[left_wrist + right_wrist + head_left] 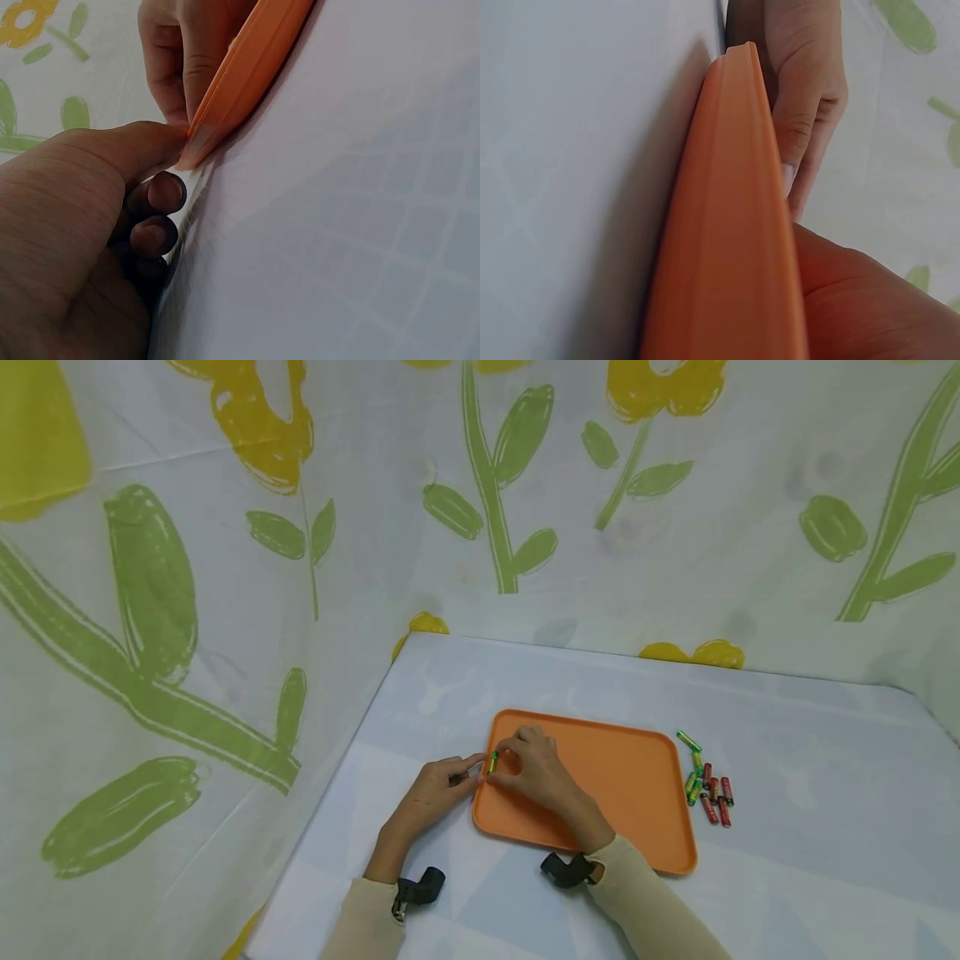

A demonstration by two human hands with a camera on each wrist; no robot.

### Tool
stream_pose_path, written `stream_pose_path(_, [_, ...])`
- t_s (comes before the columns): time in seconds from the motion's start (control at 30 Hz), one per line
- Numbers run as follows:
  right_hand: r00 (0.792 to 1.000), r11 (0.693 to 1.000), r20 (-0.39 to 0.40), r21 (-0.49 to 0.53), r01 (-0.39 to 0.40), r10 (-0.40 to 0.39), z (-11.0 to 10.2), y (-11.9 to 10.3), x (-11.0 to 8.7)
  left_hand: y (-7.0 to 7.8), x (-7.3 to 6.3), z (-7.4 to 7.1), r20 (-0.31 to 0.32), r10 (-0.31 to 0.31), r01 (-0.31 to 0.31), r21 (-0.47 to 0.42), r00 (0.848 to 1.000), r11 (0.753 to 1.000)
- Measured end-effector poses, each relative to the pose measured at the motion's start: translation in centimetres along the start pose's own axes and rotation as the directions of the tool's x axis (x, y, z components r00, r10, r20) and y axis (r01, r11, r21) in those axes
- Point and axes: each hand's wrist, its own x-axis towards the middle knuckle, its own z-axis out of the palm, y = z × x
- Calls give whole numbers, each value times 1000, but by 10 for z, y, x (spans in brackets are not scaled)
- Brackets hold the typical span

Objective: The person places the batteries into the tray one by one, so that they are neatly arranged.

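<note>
A green battery [492, 762] is at the left end of the orange tray [600, 777], close to the rim. My right hand [536, 768] reaches over the tray and pinches this battery between thumb and forefinger. From the left, my left hand [438, 789] touches the tray's left rim with forefinger and thumb extended. In the left wrist view, the left thumb meets the tray rim [240, 75], and the other fingers bend loosely below it. The tray's side [727, 225] hides most of the right hand [870, 300] and the battery in the right wrist view.
Right of the tray, several green batteries [692, 787] lie beside several red batteries [715, 793] on the pale table [817, 793]. A flower-patterned curtain [375, 527] hangs behind the table and along its left side. Both wrists wear black cameras [567, 870].
</note>
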Motion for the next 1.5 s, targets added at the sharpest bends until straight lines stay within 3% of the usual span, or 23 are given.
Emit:
stream_pose_path(0.3, [999, 999, 16, 13, -48, 48, -1, 1, -3, 5, 1, 5, 12, 16, -15, -28, 1000, 999])
stream_pose_path(0.47, [996, 996, 42, -26, -81, 82, -3, -2, -1, 4, -1, 1, 15, -15, 16, -5, 1000, 1000])
stream_pose_path(0.7, [993, 993, 39, -40, -109, 110, -34, -11, -6, 0, 2, -1, 2, -18, 18, 1, 1000, 1000])
stream_pose_path(1.07, [993, 988, -28, -105, -116, 114, -91, 3, -44, -6, 4, 3, 10, -40, 40, -12, 999, 999])
stream_pose_path(1.3, [982, 970, -66, -158, -184, 176, -115, 28, -72, -6, 4, 3, 19, -33, 34, -39, 999, 999])
stream_pose_path(1.5, [977, 962, -108, -189, -199, 181, -131, 50, -96, -6, 3, 3, 11, -23, 23, -35, 1000, 999])
